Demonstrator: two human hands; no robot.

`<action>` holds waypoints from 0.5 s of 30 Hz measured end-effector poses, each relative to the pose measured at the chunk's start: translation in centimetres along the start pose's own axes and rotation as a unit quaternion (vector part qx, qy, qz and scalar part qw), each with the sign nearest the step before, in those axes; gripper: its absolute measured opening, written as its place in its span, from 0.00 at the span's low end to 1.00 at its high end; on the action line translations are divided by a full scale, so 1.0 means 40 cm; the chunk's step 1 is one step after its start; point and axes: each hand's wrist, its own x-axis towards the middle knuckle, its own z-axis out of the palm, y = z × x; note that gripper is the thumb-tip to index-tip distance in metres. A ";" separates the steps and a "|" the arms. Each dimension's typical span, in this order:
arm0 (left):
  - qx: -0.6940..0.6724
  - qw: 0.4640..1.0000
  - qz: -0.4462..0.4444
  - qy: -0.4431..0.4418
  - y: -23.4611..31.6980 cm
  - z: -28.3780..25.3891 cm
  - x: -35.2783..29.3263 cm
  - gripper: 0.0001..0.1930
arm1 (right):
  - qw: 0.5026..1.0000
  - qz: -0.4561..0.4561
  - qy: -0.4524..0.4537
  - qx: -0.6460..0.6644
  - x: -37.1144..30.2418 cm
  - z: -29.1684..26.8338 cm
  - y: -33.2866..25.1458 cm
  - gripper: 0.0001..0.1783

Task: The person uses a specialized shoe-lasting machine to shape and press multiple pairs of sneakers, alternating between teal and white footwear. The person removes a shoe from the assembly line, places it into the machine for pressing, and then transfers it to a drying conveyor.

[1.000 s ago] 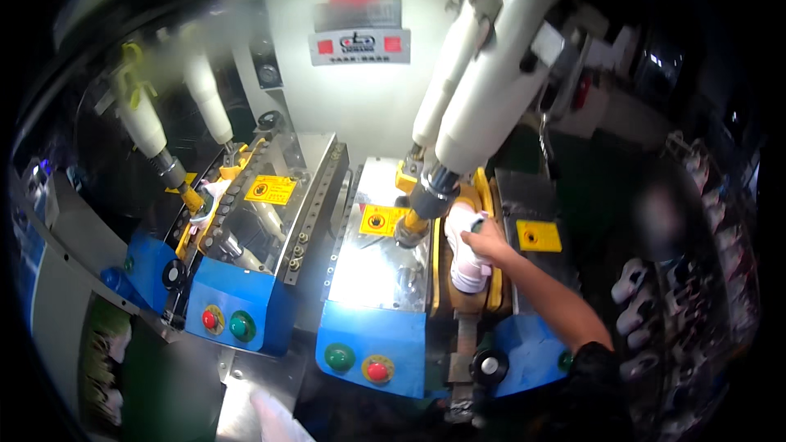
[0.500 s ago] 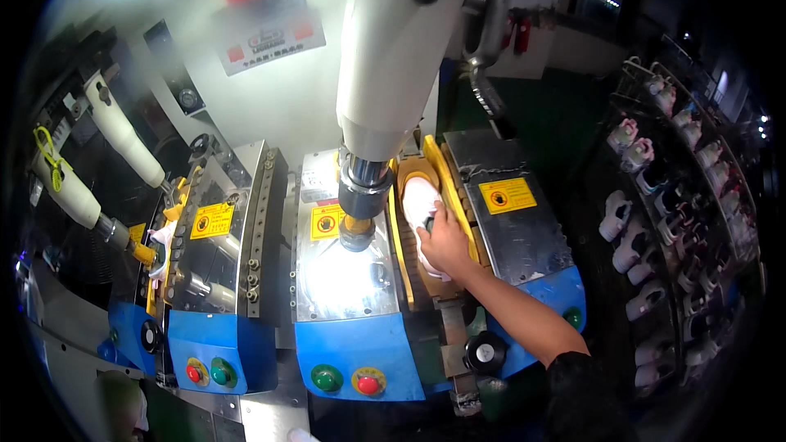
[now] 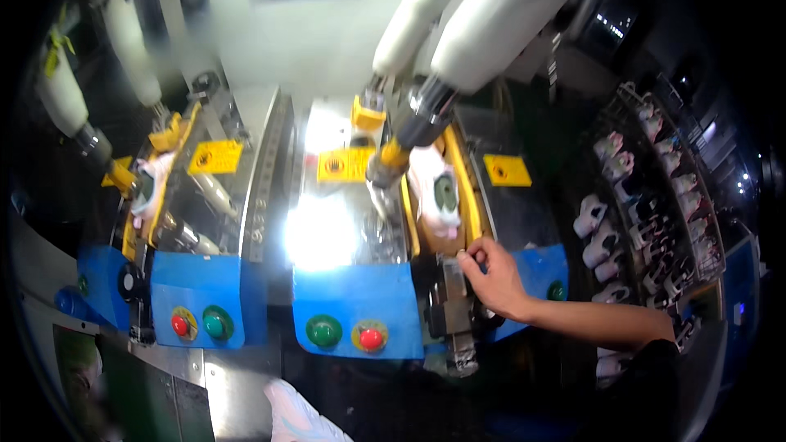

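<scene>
A white and pale pink shoe [image 3: 425, 182] lies in the slot between yellow side pads [image 3: 470, 196] of the press, its greenish opening facing up. My right hand [image 3: 498, 280] is just off the near end of this slot, apart from the shoe. Its fingers are curled, thumb close to the index finger; anything between them is hidden. A metal block [image 3: 449, 311] sits beside the hand. Along the lower edge, part of another white shoe [image 3: 301, 416] shows, with no hand visible on it. My left hand is out of the picture.
White press arms [image 3: 499, 24] with a yellow and metal tip [image 3: 389, 165] hang over the slot. Blue panels [image 3: 356, 299] carry green and red buttons. Another pink-white shoe [image 3: 150, 184] sits in the left press. Racks of shoes [image 3: 647, 221] stand at right.
My right hand has let go of the shoe and drawn back toward me, past the slot's near end. The view has shifted, and a white shoe now shows at the lower edge.
</scene>
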 end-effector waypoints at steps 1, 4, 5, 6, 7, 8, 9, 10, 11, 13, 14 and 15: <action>-0.011 1.000 0.024 -0.002 0.010 0.018 -0.008 0.20 | 0.996 -0.065 0.056 -0.025 -0.011 0.042 0.019 0.18; 0.044 0.986 0.040 0.154 0.026 0.148 -0.015 0.20 | 0.985 -0.152 0.021 -0.085 0.012 0.077 0.014 0.19; 0.036 0.993 0.026 0.107 0.036 0.115 -0.005 0.20 | 0.982 -0.165 -0.017 -0.086 -0.007 0.066 0.015 0.19; 0.020 0.999 0.013 0.049 0.037 0.102 0.007 0.20 | 0.985 -0.152 0.001 -0.078 0.008 0.068 0.012 0.19; 0.021 0.999 0.017 0.035 0.036 0.092 0.012 0.20 | 0.989 -0.128 -0.005 -0.074 0.002 0.074 0.014 0.20; 0.039 0.999 0.020 0.021 0.037 0.085 0.017 0.20 | 0.990 -0.125 0.000 -0.072 0.004 0.077 0.012 0.20; 0.055 0.998 0.025 0.006 0.038 0.085 0.023 0.20 | 0.990 -0.125 0.007 -0.071 0.009 0.071 0.009 0.20; 0.072 0.997 0.030 -0.010 0.040 0.089 0.030 0.20 | 0.990 -0.129 0.007 -0.057 0.008 0.053 0.005 0.20; 0.069 0.997 0.040 -0.025 0.047 0.097 0.031 0.20 | 0.989 -0.138 0.020 -0.053 0.007 0.034 -0.003 0.20; 0.057 0.998 0.018 0.008 0.049 0.100 0.016 0.20 | 0.993 -0.105 0.059 -0.001 0.015 -0.011 -0.017 0.19; 0.043 0.999 0.010 -0.018 0.040 0.077 0.026 0.20 | 0.992 -0.077 0.091 0.033 0.013 -0.039 -0.033 0.19; 0.045 0.999 0.009 -0.021 0.033 0.065 0.026 0.20 | 0.989 -0.047 0.119 0.069 0.017 -0.055 -0.038 0.18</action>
